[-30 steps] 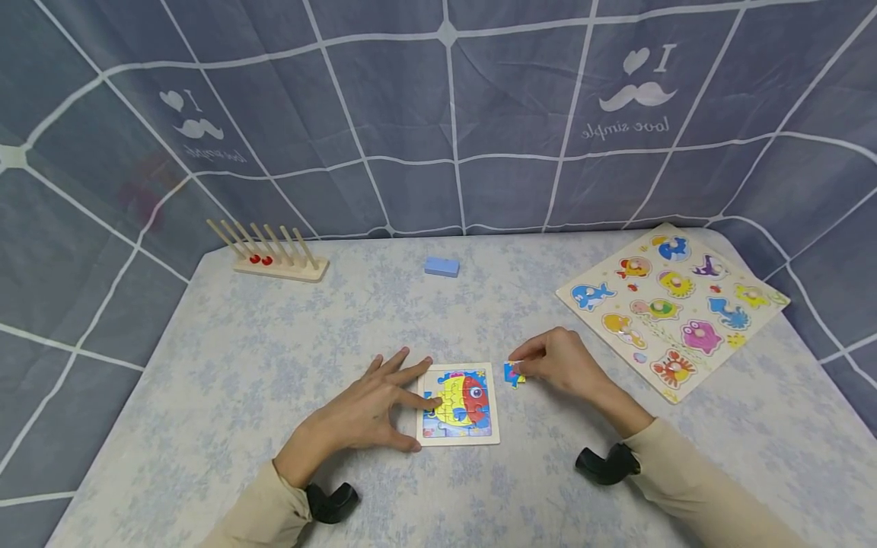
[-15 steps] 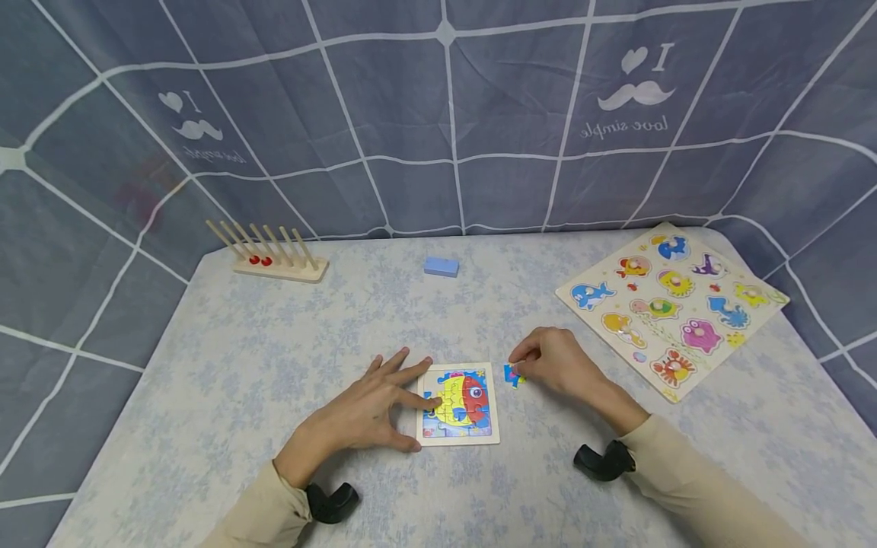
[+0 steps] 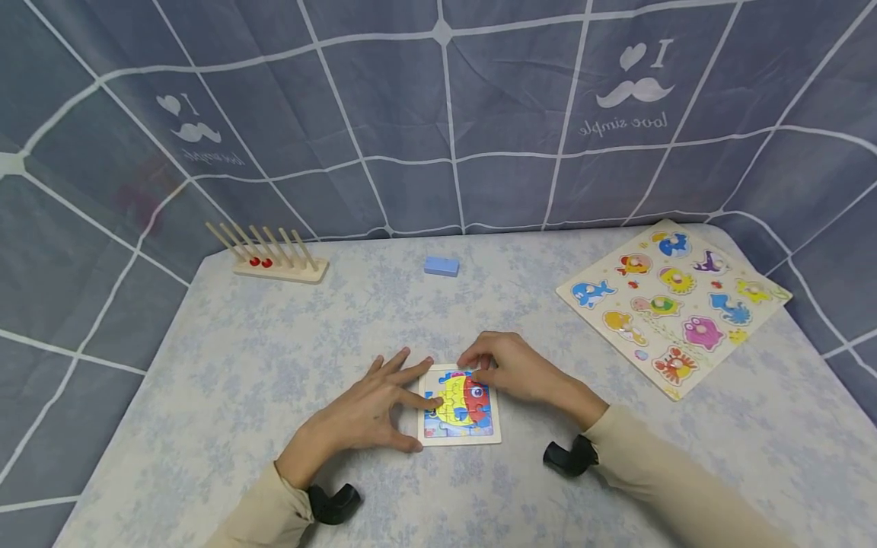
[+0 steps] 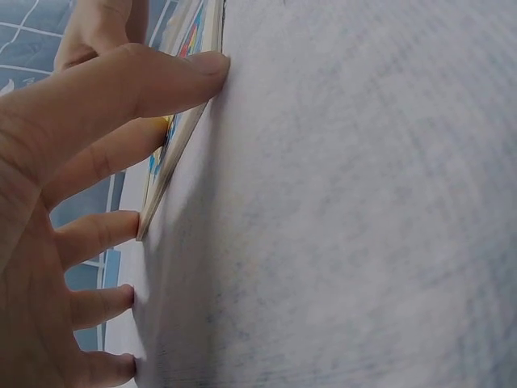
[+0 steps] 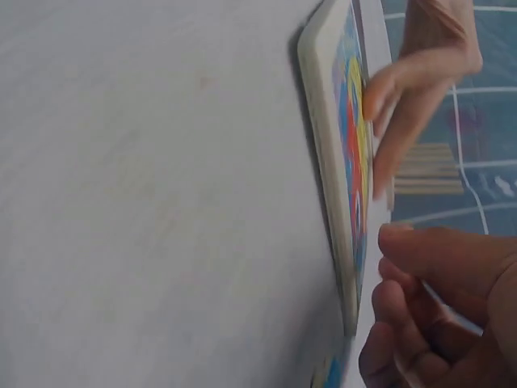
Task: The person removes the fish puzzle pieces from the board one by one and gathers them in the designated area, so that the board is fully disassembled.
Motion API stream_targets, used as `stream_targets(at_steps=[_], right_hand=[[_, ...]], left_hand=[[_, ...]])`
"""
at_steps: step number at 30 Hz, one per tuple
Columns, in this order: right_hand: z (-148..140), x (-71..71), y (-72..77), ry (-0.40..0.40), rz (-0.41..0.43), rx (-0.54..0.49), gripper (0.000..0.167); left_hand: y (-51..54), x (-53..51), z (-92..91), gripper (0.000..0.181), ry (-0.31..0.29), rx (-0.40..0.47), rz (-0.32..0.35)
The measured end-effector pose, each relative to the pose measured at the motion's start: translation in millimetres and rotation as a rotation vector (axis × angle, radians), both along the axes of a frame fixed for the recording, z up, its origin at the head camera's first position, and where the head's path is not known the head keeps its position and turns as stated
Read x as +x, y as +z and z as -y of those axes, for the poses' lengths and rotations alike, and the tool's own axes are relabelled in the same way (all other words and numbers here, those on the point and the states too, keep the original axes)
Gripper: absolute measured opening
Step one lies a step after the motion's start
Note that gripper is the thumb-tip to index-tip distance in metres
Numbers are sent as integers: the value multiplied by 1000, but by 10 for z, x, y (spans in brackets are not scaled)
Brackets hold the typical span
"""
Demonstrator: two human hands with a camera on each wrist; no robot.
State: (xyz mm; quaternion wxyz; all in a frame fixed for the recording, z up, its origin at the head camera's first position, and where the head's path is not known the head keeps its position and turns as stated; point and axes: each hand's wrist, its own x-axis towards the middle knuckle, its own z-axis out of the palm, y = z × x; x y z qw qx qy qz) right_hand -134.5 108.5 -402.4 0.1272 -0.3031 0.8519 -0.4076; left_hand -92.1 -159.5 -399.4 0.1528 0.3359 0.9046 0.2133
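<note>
In the head view a framed fish jigsaw puzzle [image 3: 457, 428] lies flat before the person, yellow and red on blue. The left hand [image 3: 363, 407] has its fingers spread across the left side of the frame. Its index finger touches the picture near the tail, and its thumb rests at the near corner. Over the top right of the puzzle is the right hand [image 3: 524, 373], thumb and index apart, with no piece visible between them. A blurred blue and yellow puzzle piece [image 5: 327, 373] shows beside the board in the right wrist view; the hand hides that spot in the head view.
A peg stand [image 3: 281, 269] with red beads stands at the back left. A blue block [image 3: 441, 266] lies at the back middle. To the right is a wooden sea-animal knob puzzle board [image 3: 651, 327]. A grey-blue checked curtain [image 3: 411, 114] surrounds the table.
My right hand has let go of the loose puzzle piece on the right and moved left over the top of the framed puzzle. The left hand stays in place.
</note>
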Motion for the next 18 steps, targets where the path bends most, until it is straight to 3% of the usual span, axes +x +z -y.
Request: stream_targets(at_steps=[8, 18], right_hand=[[220, -25, -16, 145, -8, 71, 28], [262, -37, 18, 130, 28, 87, 26]], left_hand=[[-1, 5, -2, 61, -16, 8, -8], [10, 6, 3, 61, -7, 4, -13]])
